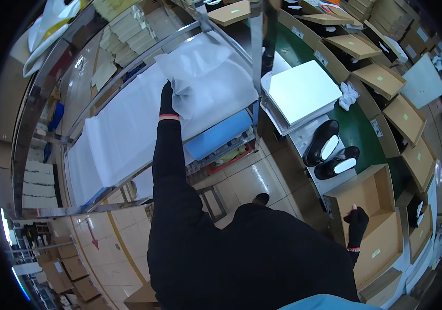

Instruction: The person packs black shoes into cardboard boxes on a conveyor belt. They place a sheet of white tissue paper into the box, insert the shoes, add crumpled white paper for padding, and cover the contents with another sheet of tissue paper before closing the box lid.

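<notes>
My left hand (167,101), in a black glove, is closed on the crumpled edge of a thin white wrapping sheet (182,89). That sheet belongs to a layered pile of white sheets (128,121) on a metal-framed rack. My right hand (356,226), in a black glove with bare fingertips, is curled above an open cardboard shoe box (381,194); whether anything is in its fingers is hidden. A pair of black shoes with white patches, one shoe (322,143) and the other (338,164), lies on a white surface beyond the box.
A stack of white sheets (303,93) stands beside the shoes. Several open boxes (406,120) line the green conveyor belt (353,126). Crumpled white paper (348,96) lies by the stack. A metal post (256,51) rises at the rack's corner; a blue roll (220,135) sits below.
</notes>
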{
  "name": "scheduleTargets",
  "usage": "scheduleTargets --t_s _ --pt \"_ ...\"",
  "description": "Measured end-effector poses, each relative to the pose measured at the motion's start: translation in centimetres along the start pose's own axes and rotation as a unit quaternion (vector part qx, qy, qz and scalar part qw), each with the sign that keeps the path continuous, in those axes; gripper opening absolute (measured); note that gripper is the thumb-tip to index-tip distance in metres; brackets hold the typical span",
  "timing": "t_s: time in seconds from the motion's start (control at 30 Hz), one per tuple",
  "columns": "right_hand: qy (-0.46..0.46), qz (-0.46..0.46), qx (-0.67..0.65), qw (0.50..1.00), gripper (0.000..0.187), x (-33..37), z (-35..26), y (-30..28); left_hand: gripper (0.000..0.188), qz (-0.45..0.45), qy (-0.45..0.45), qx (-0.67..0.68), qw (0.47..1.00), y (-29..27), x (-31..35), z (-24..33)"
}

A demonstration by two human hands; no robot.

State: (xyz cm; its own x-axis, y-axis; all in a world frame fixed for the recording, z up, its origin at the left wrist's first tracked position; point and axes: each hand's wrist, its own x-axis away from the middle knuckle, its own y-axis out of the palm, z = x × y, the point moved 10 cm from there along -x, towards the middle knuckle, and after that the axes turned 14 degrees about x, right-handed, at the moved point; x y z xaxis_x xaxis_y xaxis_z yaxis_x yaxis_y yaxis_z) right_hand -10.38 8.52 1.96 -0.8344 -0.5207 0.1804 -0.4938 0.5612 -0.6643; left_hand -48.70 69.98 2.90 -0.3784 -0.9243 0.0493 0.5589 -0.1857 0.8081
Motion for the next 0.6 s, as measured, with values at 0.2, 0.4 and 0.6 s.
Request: scheduleTargets --t_s 0.2,0.4,0.6 --pt "-0.108 -0.305 -0.139 0.936 0.045 -1.7 -11.9 12.8 0.016 -0.309 0.008 -0.396 0.864 4.9 2.3 -1.5" --pt "-0.078 -0.565 -0.263 0.778 0.076 1.5 -21.4 23.4 0.022 -0.464 -0.262 -0.324 0.781 10.6 14.0 -12.3" --pt "-0.108 -0.457 -0.218 0.855 0.044 -1.0 -21.7 27.4 0.025 -0.519 -0.296 -0.505 0.623 12.2 21.0 -17.0"
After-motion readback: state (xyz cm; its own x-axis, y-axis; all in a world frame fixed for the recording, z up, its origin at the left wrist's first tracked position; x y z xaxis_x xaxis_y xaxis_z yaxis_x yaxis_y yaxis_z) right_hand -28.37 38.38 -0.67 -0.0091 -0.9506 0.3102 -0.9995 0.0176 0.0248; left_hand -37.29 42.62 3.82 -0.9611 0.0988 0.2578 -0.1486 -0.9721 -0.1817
